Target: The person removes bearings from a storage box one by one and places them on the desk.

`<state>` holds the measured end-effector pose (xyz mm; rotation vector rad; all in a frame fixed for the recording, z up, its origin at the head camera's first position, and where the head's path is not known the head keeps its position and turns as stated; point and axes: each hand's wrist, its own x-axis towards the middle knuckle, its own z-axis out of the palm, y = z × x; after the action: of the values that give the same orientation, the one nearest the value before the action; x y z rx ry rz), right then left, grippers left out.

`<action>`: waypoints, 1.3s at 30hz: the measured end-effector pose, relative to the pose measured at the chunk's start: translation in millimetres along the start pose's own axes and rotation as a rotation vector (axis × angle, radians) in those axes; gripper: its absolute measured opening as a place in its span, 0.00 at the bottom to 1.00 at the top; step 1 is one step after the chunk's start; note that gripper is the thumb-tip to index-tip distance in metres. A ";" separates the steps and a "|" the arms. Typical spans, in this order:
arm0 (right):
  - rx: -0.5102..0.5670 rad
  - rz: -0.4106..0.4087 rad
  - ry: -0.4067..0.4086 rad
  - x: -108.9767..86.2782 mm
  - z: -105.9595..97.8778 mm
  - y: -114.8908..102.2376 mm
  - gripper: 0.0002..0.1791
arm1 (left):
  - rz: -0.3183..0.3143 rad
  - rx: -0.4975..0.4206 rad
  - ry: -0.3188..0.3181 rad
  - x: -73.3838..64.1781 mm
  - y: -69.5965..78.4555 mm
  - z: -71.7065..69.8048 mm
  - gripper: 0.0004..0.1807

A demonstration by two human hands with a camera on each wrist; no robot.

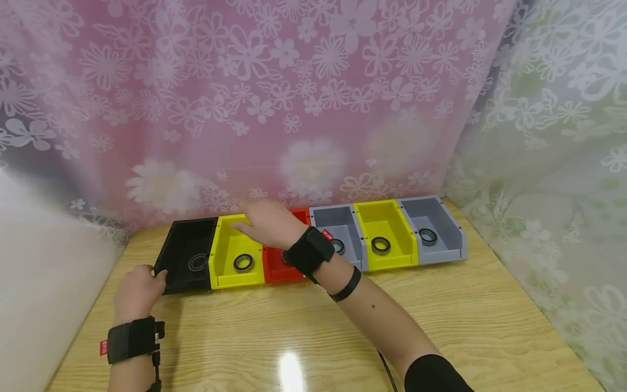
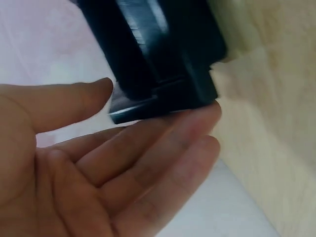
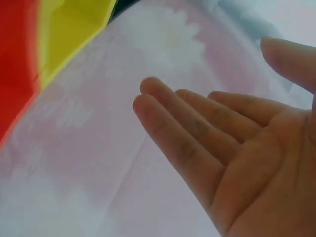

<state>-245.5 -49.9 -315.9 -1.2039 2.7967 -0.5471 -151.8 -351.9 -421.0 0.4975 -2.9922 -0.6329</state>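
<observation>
At the left end of a row of bins, my left hand (image 1: 139,291) holds the front left corner of a black plastic bin (image 1: 188,235). In the left wrist view, the thumb (image 2: 94,96) lies on one side of that bin's corner and the fingers (image 2: 163,153) on the other. A ring-shaped bearing (image 1: 198,262) lies inside the black bin. My right hand (image 1: 269,222) hangs over the back of the left yellow bin (image 1: 222,245) and the red bin (image 1: 299,215), with extended fingers and nothing in it. A bearing (image 1: 243,263) lies in that yellow bin.
Further right stand a grey bin (image 1: 335,218), another yellow bin (image 1: 384,215) and a second grey bin (image 1: 426,212), each with a bearing. A flowered curtain (image 1: 303,109) hangs close behind the row. The wooden table (image 1: 235,337) extends in front.
</observation>
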 end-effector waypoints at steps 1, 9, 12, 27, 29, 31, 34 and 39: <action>-0.003 -0.014 -0.014 4.7 2.4 -5.4 0.38 | -0.004 0.001 0.005 0.5 -1.0 1.2 0.26; 0.018 -0.067 -0.147 36.2 45.8 -40.2 0.37 | -0.005 0.007 0.021 5.2 -10.4 10.2 0.15; -0.026 -0.075 -0.156 46.7 60.6 -52.2 0.36 | -0.021 -0.004 0.015 7.0 -9.9 9.7 0.14; -0.252 -0.010 -0.135 90.3 131.8 -74.6 0.24 | -0.047 -0.016 -0.001 6.9 -10.5 9.1 0.20; -0.296 -0.025 -0.135 91.7 138.1 -76.4 0.21 | -0.051 -0.017 0.000 5.8 -11.7 9.0 0.20; -0.322 -0.029 -0.138 92.6 143.8 -78.0 0.18 | -0.050 -0.020 0.001 4.7 -12.8 9.2 0.20; -0.349 -0.029 -0.127 94.2 149.8 -79.0 0.15 | -0.046 -0.025 -0.001 3.4 -13.7 9.7 0.20; -0.434 -0.037 -0.100 99.7 159.6 -77.9 0.08 | -0.035 -0.030 0.009 3.0 -13.8 10.2 0.20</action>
<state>-232.0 -218.3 -429.6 -1.3030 2.8970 0.1303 -151.6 -360.9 -435.9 0.5507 -2.9672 -0.6754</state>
